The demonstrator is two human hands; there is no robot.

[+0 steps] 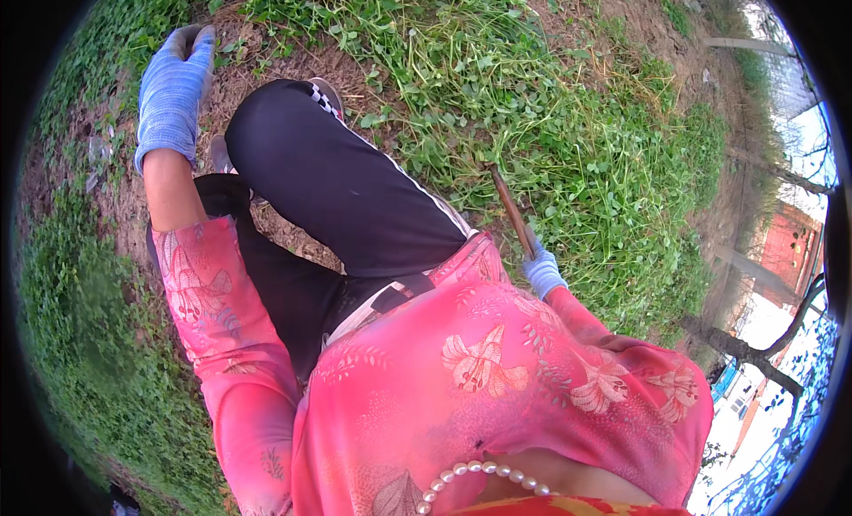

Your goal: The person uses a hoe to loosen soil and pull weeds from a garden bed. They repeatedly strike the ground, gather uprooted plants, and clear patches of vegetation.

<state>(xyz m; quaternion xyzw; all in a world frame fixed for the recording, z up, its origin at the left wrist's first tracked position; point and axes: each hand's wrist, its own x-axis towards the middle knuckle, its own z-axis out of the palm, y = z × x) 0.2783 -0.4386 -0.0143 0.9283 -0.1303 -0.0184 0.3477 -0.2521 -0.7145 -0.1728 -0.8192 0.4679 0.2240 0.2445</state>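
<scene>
My left hand (174, 93), in a blue knit work glove, is raised over the ground at the upper left, beyond my bent knee. Its fingertips curl away from view, so whether it holds anything is unclear. My right hand (542, 266), gloved in the same way, is closed around the end of a brown wooden handle (511, 206) at my side. The handle's far end meets the soil among the plants, where any tool head is hidden. Low leafy green plants (566, 156), many lying flat in a tangle, cover the ground beside it.
My crouching legs in black trousers (339, 183) take up the middle. Bare soil (293, 233) shows between and around them. Denser green growth (100, 329) stands at the left. Clear plastic litter (98, 150) lies on the left ground. Tree branches (739, 349) and a reddish building (789, 246) appear at far right.
</scene>
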